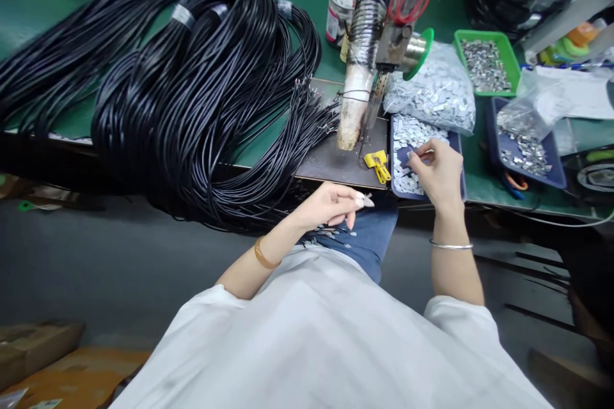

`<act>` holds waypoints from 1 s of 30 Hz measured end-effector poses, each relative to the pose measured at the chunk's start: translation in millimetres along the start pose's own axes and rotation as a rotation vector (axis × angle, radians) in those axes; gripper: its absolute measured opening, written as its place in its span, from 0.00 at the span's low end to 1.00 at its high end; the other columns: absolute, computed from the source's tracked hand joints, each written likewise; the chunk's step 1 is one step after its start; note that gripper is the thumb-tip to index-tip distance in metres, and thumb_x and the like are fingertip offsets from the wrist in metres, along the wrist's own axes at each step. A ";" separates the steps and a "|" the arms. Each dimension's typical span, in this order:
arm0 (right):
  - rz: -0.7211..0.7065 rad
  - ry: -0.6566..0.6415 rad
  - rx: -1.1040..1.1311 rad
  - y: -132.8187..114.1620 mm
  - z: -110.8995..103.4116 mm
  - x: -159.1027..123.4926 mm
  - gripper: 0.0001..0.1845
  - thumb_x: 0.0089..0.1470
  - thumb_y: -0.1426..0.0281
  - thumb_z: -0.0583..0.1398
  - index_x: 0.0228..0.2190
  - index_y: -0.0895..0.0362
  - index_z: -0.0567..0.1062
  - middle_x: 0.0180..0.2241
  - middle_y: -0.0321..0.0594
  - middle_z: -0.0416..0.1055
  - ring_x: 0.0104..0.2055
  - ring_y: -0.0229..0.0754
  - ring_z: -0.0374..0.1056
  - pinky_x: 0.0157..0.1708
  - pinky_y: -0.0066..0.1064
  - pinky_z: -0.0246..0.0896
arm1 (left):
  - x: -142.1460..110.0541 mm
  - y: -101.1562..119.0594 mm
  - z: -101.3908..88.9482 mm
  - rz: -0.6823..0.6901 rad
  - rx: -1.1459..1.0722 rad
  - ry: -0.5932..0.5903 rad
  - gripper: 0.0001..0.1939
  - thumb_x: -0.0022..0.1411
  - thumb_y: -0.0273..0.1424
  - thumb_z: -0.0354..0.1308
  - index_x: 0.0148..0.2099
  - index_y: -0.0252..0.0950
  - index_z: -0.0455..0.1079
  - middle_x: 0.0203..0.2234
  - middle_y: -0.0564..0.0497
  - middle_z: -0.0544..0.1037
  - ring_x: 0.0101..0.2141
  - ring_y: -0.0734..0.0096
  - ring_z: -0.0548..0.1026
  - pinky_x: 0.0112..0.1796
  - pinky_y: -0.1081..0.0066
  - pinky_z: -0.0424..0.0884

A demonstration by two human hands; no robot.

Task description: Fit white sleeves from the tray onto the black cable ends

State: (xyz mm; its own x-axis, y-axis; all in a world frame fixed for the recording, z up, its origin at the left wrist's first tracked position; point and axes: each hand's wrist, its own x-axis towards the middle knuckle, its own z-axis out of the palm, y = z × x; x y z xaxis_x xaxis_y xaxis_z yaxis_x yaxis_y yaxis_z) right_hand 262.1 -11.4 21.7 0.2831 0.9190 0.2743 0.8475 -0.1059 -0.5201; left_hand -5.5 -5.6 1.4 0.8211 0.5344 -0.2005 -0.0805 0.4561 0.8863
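Note:
My left hand [333, 204] is above my lap at the bench's front edge. Its thumb and forefinger pinch a small whitish-grey piece [368, 200] that sticks out past the fingertips. To the right, my right hand [439, 169] reaches over a blue tray [464, 179] of small flat white pieces [401, 180]. Its thumb and forefinger are closed together; whatever they hold is too small to make out. Between the hands, a yellow tool [378, 165], perhaps small snips, lies on a dark plate [330, 163]. Stripped tips of black cables [230, 166] rest on this plate's left part.
Over the plate hang a hose [357, 86] and a metal stand with a green-rimmed wire spool [419, 54]. Behind the tray lies a plastic bag [434, 89] of white pieces. A green tray [515, 77] and another blue tray [559, 172] hold metal parts.

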 end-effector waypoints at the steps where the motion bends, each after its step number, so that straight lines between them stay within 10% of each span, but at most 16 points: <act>1: 0.009 0.080 0.037 -0.7 -0.8 -5.6 0.05 0.49 0.70 0.60 0.24 0.53 0.67 0.29 0.36 0.71 0.30 0.41 0.70 0.32 0.34 0.66 | 2.1 -1.2 0.1 0.035 -0.087 0.099 0.18 0.58 0.42 0.65 0.40 0.31 0.77 0.16 0.52 0.76 0.11 0.85 0.56 0.14 0.78 0.47; 5: 0.050 0.235 0.237 -13.5 -2.1 -28.5 0.07 0.52 0.69 0.62 0.26 0.52 0.68 0.33 0.39 0.74 0.30 0.41 0.73 0.26 0.33 0.69 | 9.7 -4.7 -1.1 0.166 -0.241 0.360 0.17 0.52 0.41 0.69 0.36 0.32 0.74 0.17 0.51 0.77 0.10 0.85 0.58 0.13 0.77 0.45; 11: 0.047 0.075 0.736 -56.8 15.1 -60.3 0.09 0.54 0.68 0.65 0.28 0.54 0.69 0.34 0.36 0.77 0.31 0.39 0.77 0.33 0.33 0.76 | 12.6 -2.4 4.5 0.239 -0.159 0.451 0.16 0.52 0.40 0.69 0.35 0.32 0.73 0.17 0.51 0.77 0.12 0.86 0.58 0.15 0.79 0.48; 18: -0.116 0.213 0.581 -80.5 37.9 -67.1 0.02 0.57 0.70 0.64 0.31 0.52 0.78 0.38 0.39 0.77 0.42 0.41 0.76 0.41 0.36 0.76 | 13.9 -1.9 12.6 0.413 0.105 0.615 0.13 0.56 0.37 0.68 0.35 0.32 0.75 0.21 0.54 0.76 0.18 0.85 0.65 0.19 0.81 0.58; 24: 0.017 -0.102 0.913 -73.7 43.6 -62.1 0.02 0.55 0.69 0.65 0.30 0.52 0.80 0.38 0.37 0.77 0.39 0.37 0.76 0.41 0.31 0.76 | 9.9 2.2 9.0 0.291 0.073 0.335 0.18 0.63 0.43 0.62 0.33 0.31 0.71 0.15 0.56 0.71 0.12 0.87 0.57 0.14 0.80 0.50; 30: 0.029 -0.140 0.981 -72.0 46.3 -65.5 0.01 0.54 0.70 0.66 0.30 0.52 0.80 0.38 0.36 0.77 0.39 0.35 0.75 0.40 0.28 0.75 | 7.0 6.7 4.2 0.190 0.007 0.208 0.20 0.60 0.45 0.64 0.32 0.30 0.71 0.15 0.54 0.72 0.11 0.87 0.55 0.14 0.80 0.45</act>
State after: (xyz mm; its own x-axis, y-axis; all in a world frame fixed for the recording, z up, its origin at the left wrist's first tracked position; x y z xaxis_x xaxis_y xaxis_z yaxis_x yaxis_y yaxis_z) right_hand 161.8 -46.4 3.7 0.1885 0.9643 0.1861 0.0757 0.1747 -0.9817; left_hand 2.0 -1.8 7.7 0.6576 0.7451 -0.1111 -0.2176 0.3290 0.9189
